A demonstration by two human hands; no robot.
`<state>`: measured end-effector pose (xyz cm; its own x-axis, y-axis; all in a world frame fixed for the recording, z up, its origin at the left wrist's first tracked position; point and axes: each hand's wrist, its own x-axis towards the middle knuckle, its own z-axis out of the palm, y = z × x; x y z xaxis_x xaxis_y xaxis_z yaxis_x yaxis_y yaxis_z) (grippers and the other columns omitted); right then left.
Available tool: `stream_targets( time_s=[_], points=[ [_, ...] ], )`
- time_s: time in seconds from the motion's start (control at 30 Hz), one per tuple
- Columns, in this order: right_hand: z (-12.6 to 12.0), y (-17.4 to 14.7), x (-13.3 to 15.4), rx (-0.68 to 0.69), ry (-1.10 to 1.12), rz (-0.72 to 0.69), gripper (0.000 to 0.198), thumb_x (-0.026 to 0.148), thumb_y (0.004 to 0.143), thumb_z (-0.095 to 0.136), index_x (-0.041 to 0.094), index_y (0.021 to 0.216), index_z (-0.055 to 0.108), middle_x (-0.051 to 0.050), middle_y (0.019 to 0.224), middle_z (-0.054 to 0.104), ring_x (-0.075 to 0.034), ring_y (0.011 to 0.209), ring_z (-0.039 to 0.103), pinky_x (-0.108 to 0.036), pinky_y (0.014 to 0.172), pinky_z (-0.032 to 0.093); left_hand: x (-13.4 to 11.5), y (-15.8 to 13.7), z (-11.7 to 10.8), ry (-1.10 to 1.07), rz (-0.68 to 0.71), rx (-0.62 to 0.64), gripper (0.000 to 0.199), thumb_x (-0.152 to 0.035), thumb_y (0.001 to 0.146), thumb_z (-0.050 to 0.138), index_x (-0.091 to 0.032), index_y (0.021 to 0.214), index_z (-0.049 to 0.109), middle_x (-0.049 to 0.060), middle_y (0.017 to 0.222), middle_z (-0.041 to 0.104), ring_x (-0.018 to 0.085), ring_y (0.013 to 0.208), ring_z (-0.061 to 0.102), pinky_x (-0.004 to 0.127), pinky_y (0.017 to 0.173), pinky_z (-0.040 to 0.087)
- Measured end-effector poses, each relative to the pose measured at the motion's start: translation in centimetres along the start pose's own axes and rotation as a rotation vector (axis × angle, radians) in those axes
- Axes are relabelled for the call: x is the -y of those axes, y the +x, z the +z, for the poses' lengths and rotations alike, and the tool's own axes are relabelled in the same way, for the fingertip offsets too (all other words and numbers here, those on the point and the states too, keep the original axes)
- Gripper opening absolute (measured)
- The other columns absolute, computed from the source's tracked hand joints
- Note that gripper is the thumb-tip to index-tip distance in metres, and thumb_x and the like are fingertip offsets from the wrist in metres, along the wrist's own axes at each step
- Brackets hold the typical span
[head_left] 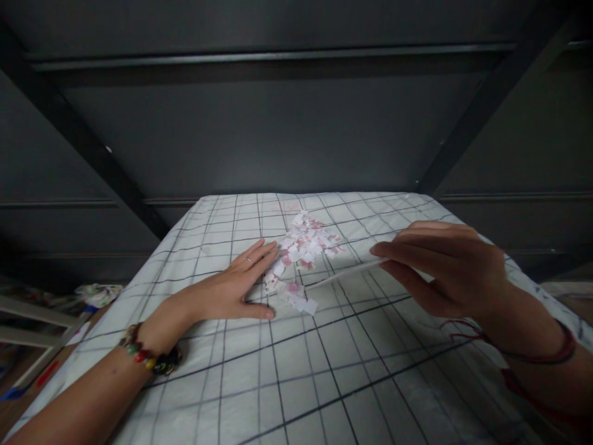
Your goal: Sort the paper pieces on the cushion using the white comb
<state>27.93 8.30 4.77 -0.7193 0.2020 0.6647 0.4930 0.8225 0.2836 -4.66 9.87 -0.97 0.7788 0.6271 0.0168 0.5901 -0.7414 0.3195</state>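
Note:
Scraps of torn or cut white paper (306,245), some marked pink, lie in a loose pile on the checked tablecloth (296,377). My left hand (234,284) lies palm down at the left side of the pile, fingers stretched out and thumb apart, its fingertips at the edge of the scraps. Above the cloth on the right, my right hand (438,266) pinches one end of a thin white strip (347,272). The strip slants down to the left, and its far end reaches the nearer scraps (296,298). Blur hides what the strip is made of.
A dark panelled wall (282,130) rises right behind the table's far edge. At the lower left, beside the table, stands a white frame (34,309) with a crumpled patterned cloth or bag (98,295) near it.

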Motion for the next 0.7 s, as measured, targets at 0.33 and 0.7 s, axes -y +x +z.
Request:
stream_targets(
  time_s=[0.33,0.7],
  points=[
    [-0.1,0.3,0.7,-0.035,0.052,-0.007,0.018,0.012,0.084,0.049,0.022,0.097,0.055,0.004,0.059,0.058,-0.011,0.051,0.051,-0.027,0.051,0.042,-0.1,0.0,0.0,0.006,-0.002,0.000,0.096,-0.064,0.086,0.053,-0.031,0.149,-0.012,0.011,0.156,-0.006,0.039,0.140,-0.003,0.055,0.111,0.013],
    [0.1,0.5,1.1,-0.028,0.046,-0.034,0.013,0.010,0.085,0.048,0.017,0.095,0.053,0.000,0.062,0.061,-0.012,0.053,0.051,-0.028,0.049,0.042,-0.3,0.1,-0.2,0.001,-0.029,0.015,0.095,-0.066,0.086,0.051,-0.027,0.150,-0.007,0.012,0.157,-0.004,0.039,0.140,-0.003,0.054,0.111,0.012]
  ],
)
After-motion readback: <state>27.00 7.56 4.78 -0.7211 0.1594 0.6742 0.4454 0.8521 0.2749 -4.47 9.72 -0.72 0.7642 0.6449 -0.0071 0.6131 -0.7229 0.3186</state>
